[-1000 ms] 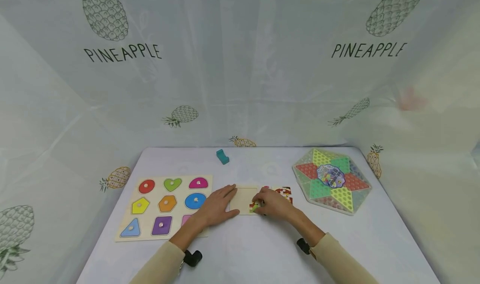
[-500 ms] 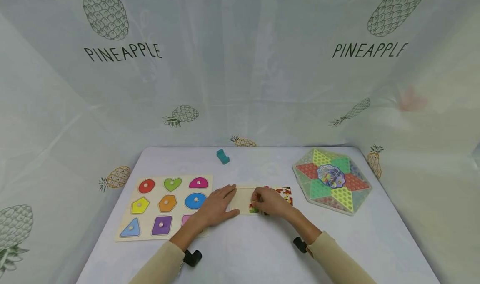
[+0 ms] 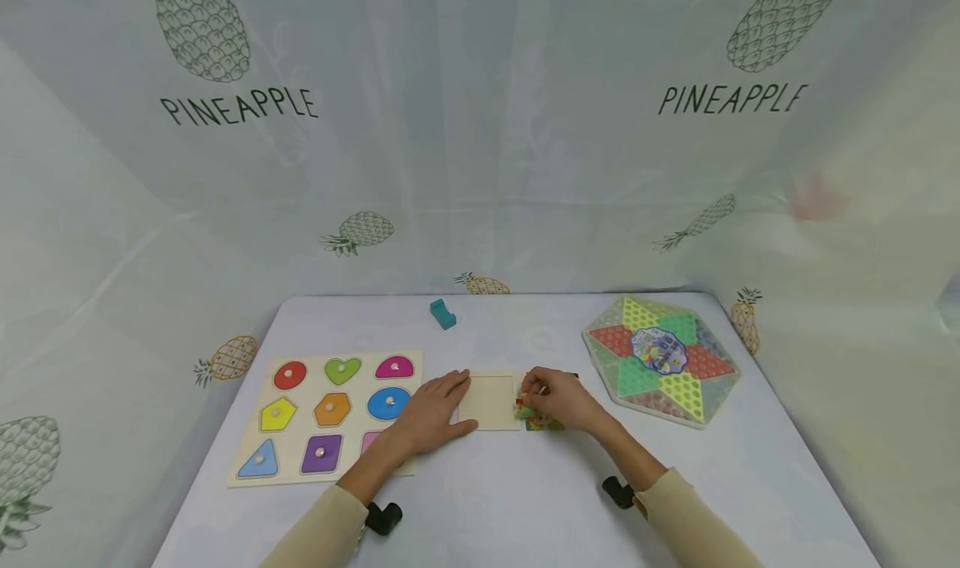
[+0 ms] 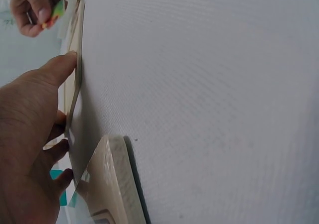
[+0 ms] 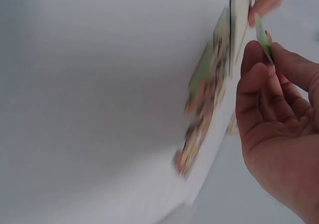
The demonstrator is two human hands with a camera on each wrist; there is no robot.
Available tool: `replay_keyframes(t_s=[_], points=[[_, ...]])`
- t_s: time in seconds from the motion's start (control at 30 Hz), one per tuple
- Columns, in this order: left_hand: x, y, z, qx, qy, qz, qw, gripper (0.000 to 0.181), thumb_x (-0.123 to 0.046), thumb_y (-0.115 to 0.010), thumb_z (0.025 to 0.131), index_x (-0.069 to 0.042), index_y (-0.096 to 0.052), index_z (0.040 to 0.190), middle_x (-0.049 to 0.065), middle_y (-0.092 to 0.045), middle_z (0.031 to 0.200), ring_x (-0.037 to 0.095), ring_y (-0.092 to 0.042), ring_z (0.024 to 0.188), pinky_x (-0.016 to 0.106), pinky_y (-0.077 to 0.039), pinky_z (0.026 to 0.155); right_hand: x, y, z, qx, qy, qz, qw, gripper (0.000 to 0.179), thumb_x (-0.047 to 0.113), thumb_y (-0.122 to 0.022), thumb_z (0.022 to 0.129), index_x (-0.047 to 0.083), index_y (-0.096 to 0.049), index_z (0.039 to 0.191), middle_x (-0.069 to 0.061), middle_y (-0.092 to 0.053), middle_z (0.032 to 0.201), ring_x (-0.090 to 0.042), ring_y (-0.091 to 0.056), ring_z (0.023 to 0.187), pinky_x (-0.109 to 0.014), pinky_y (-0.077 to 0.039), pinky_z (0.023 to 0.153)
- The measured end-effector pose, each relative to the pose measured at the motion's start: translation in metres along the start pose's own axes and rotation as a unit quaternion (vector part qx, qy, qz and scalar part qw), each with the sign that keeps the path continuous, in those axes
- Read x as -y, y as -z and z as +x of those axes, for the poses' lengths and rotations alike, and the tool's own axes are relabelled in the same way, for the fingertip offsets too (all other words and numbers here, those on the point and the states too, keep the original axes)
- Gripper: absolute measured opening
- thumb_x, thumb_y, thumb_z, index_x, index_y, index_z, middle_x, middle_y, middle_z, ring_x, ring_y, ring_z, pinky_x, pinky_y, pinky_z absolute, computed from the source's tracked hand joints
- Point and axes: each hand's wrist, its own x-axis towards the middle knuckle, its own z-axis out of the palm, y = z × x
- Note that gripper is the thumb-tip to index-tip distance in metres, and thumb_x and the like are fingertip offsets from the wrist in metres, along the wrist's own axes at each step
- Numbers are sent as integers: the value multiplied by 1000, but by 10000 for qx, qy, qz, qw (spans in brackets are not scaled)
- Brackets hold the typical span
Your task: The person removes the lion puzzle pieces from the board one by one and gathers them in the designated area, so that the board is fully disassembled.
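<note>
My left hand lies with its fingers spread on the left edge of a small wooden puzzle tray, whose recess shows bare wood. Between thumb and fingers my right hand pinches a small jigsaw piece, green with some red. That jigsaw piece is raised and turned nearly edge-on in the right wrist view. Under and beside the right hand, several other colourful jigsaw pieces lie just right of the tray, partly hidden by the hand. The left wrist view shows the left thumb against the tray's edge.
A wooden shape board with knobbed pieces lies at left, its right edge under the left forearm. A teal block sits at the back. On the right lies a hexagonal Chinese checkers board. A pineapple-print sheet hangs behind the table.
The right hand has lifted the jigsaw piece out of the tray's lower right corner and shifted a little to the right. The left hand stays in place.
</note>
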Motion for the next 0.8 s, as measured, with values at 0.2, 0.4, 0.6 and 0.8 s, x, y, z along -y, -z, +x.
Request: replay_keyframes(t_s=[0.2, 0.4, 0.6, 0.8], points=[[1, 0, -1, -90, -56, -71, 9999, 83, -62, -55, 95, -8, -38, 156, 5, -32, 163, 25, -31, 150, 47, -30, 120, -19, 24, -19, -60, -185, -80, 9998, 9, 13, -68, 96, 8, -67, 104, 0, -65, 84, -15, -60, 66, -26, -49, 54], [2, -1, -1, -85, -104, 46, 9999, 83, -63, -52, 96, -8, -38, 156, 4, -32, 164, 24, -30, 150, 45, -29, 120, -33, 42, -39, -2, -419, -400, 9983, 7, 11, -67, 96, 6, -68, 101, -1, -65, 82, -16, -58, 64, -26, -47, 51], [3, -3, -1, -112, -89, 101, 9998, 83, -65, -50, 96, -9, -38, 156, 4, -32, 164, 23, -30, 150, 44, -29, 120, -42, 49, -47, -68, -523, -726, 9960, 5, 12, -71, 93, 9, -69, 97, 2, -62, 77, -12, -54, 62, -26, -45, 52], [1, -1, 0, -72, -108, 79, 9999, 83, -65, -50, 96, -9, -37, 156, 4, -32, 164, 24, -30, 150, 45, -29, 120, -45, 48, -48, -108, -622, -914, 9938, 4, 14, -72, 93, 12, -69, 95, 4, -62, 74, -10, -54, 62, -26, -45, 54]])
